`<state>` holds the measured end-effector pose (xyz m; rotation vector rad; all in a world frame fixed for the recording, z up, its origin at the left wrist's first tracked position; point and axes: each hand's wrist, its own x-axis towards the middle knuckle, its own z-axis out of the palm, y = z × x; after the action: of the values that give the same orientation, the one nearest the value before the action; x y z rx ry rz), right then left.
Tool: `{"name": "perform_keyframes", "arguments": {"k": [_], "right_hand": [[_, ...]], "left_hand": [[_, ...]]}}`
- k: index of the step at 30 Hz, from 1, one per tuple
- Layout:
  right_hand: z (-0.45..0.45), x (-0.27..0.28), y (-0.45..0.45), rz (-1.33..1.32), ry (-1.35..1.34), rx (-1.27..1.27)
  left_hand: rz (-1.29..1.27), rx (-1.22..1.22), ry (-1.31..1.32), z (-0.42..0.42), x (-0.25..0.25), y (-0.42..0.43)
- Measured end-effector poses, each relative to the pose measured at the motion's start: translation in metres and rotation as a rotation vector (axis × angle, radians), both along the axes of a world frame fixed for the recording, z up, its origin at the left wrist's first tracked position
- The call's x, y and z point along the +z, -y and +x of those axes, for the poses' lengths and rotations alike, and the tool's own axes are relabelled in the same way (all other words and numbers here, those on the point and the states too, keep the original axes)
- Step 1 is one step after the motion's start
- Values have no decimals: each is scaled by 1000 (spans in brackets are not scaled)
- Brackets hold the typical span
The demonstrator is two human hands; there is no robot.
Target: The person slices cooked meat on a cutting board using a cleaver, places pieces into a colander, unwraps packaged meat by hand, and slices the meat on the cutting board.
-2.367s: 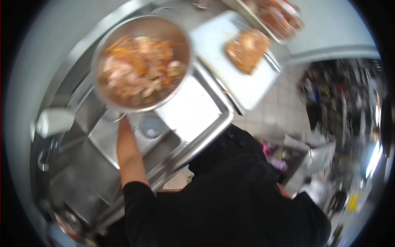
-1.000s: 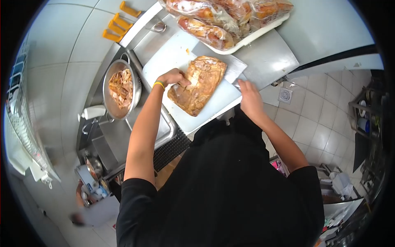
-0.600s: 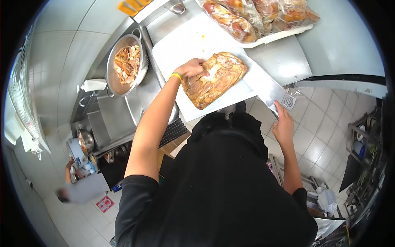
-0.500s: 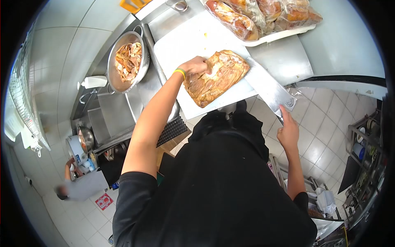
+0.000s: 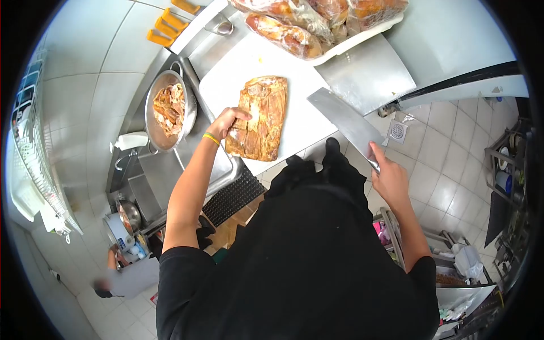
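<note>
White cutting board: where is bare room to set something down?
Bare: board between the meat slab and cleaver, and beyond the slab, toward the tray of wrapped meat, except one orange scrap. Crowded: near-left, under slab and left hand.

A slab of meat [image 5: 264, 127] lies on a cutting board [image 5: 306, 116] at the centre of the dial, the left hand [image 5: 228, 120] on its 9 o'clock edge. Farther out at 9, a bowl [image 5: 190, 116] contains meat pieces [image 5: 169, 110]; the sink [image 5: 156, 170] lies at 8. A cup [image 5: 221, 26] is beyond the board at 11, while a tray [image 5: 358, 38] bears wrapped meat [image 5: 283, 35] toward 1. A cleaver [image 5: 344, 120] in the right hand [image 5: 390, 177] spans 3 to 4 o'clock, with a floor drain [image 5: 398, 132] beyond it. Another person [image 5: 135, 279] is well apart at 7.
</note>
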<state>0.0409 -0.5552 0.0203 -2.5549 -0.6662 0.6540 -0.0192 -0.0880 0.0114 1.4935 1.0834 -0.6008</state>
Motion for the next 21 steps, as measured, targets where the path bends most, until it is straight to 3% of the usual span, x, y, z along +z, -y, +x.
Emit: {"name": "perform_keyframes", "arguments": {"k": [2,4,5,6,8,10,12,14,16,18,20,21], "right_hand": [[6,3,1,26,20,47],[7,15,-6,57,-139,32],[5,17,-10,53,-135,45],[2,19,-14,176,-191,-11],[0,16,-25,290,-246,-39],[1,1,-43,333,-398,-74],[3,-14,-60,358,-280,0],[2,-16,-77,364,-257,-23],[0,-32,-94,352,-221,-2],[5,-54,-117,466,72,29],[19,-27,-150,324,-222,-13],[24,-28,-163,264,-220,-62]], "left_hand": [[30,-49,120,0,6,-4],[580,-277,134,7,35,-6],[1018,-503,112,13,53,6],[1176,-479,70,21,73,29],[1472,-655,348,7,51,21],[1401,-701,420,-3,24,22],[1328,-737,329,-12,3,29],[1298,-702,417,-5,3,13],[1296,-456,634,6,-1,-12],[1304,-373,699,23,1,-37],[1313,-356,741,34,-20,-56],[1276,-440,561,39,-30,-58]]}}
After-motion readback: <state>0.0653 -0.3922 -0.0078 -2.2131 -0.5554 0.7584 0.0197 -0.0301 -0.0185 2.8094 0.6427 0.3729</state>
